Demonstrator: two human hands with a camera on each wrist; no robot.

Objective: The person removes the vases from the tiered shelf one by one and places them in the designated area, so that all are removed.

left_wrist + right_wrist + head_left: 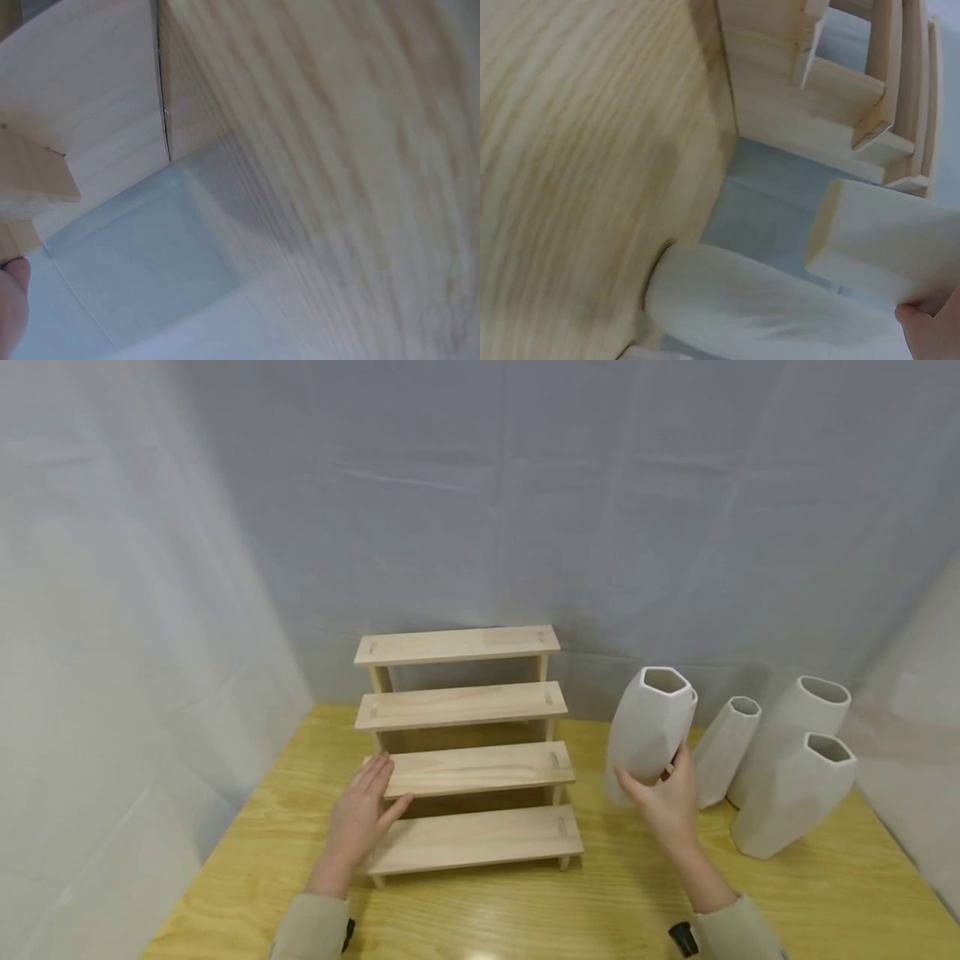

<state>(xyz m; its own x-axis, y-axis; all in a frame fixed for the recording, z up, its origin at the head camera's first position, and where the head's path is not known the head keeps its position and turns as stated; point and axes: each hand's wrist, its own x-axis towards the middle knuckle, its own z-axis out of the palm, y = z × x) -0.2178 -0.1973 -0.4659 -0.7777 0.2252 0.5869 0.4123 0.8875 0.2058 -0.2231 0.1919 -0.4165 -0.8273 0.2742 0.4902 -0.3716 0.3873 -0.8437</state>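
Note:
My right hand [670, 797] holds a white faceted vase [647, 727] with a five-sided mouth, thumb on its near side. In the right wrist view the vase's base [823, 221] is lifted off the table and leans at an angle. My left hand [358, 810] rests at the left end of a pale wooden stepped stand [480, 768], fingers extended onto the second tier from the bottom and thumb spread to the right. The left wrist view shows a fingertip [13, 304] beside the stand's wood.
Right of the held vase stand a slim white vase [727, 750], a round-mouthed one [810, 714] and an angular one [795, 797]. Another white vase [757, 304] stands behind the held one, mostly hidden in the head view. Pale cloth [480, 510] encloses the yellow wooden table [480, 918].

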